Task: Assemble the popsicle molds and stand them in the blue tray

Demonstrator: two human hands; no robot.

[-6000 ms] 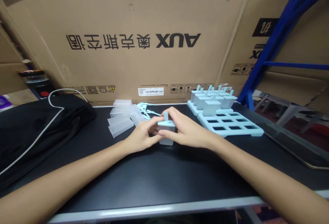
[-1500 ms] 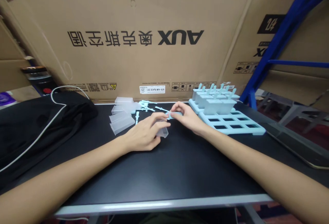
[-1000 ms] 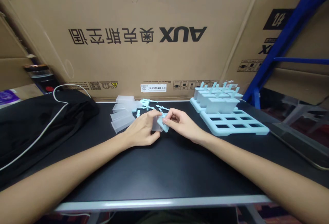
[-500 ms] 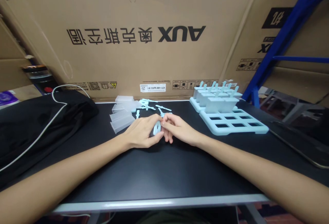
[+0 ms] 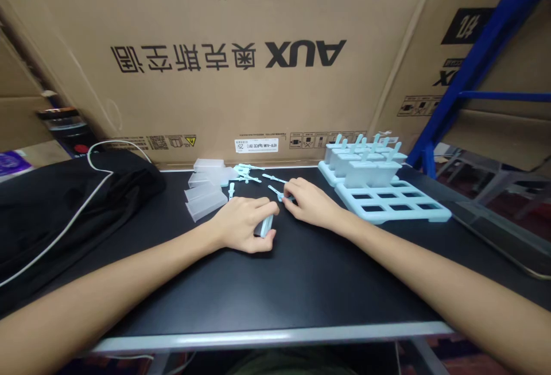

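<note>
While the left hand (image 5: 243, 227) is curling over a small clear popsicle mould cup (image 5: 263, 227) on the black counter (image 5: 301, 283), clenched round it with the thumb underneath, the right hand (image 5: 310, 205) is drawing apart from it and pinching a pale blue stick (image 5: 280, 194) just beside the knuckles. Half a second ago the two hands were pressed together over that same cup; now they are separating — the right one is going for a stick lying loose on the counter, which suggests the cup is being held ready for its stick rather than finished.

From the head view, the one view there is, a loose scatter of more blue sticks (image 5: 248, 173) is lying near the back edge, and a few clear empty cups (image 5: 205, 198) are resting on their sides to the left of the hands. To the right, the light blue tray (image 5: 402, 214) is sitting with its near slots open, while assembled moulds (image 5: 365, 162) are standing upright in its far rows. A black cloth (image 5: 73, 203) with a white cable (image 5: 92, 159) across it is covering the counter's left end, and a big cardboard box (image 5: 232, 59) is leaning behind everything.
</note>
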